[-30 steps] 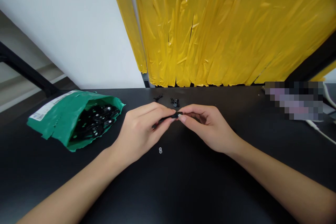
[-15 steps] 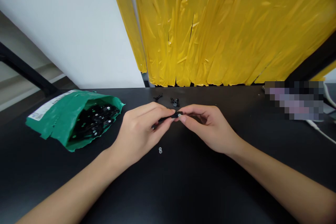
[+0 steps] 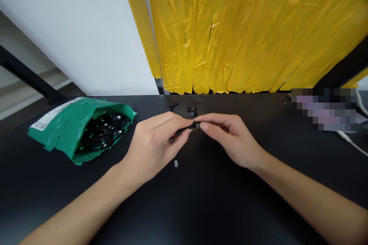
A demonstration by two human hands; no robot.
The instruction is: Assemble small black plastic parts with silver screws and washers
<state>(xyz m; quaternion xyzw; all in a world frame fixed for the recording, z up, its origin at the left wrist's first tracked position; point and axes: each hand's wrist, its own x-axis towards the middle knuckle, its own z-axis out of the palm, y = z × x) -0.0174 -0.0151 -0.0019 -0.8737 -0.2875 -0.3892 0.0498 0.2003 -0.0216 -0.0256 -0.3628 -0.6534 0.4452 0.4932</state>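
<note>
Above the black table [image 3: 201,206], the left hand [image 3: 152,145] and right hand [image 3: 230,138] meet fingertip to fingertip, both pinched on a small black part [image 3: 184,129] held just off the surface. Near the left hand lies a green bag [image 3: 71,122] — open, full of black pieces — and two tiny clear rings [image 3: 176,164] sit below the hands.

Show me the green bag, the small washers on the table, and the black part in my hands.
green bag [image 3: 67,124], head view, upper face.
small washers [image 3: 176,164], head view, middle.
black part [image 3: 184,130], head view, bare stretch.
</note>
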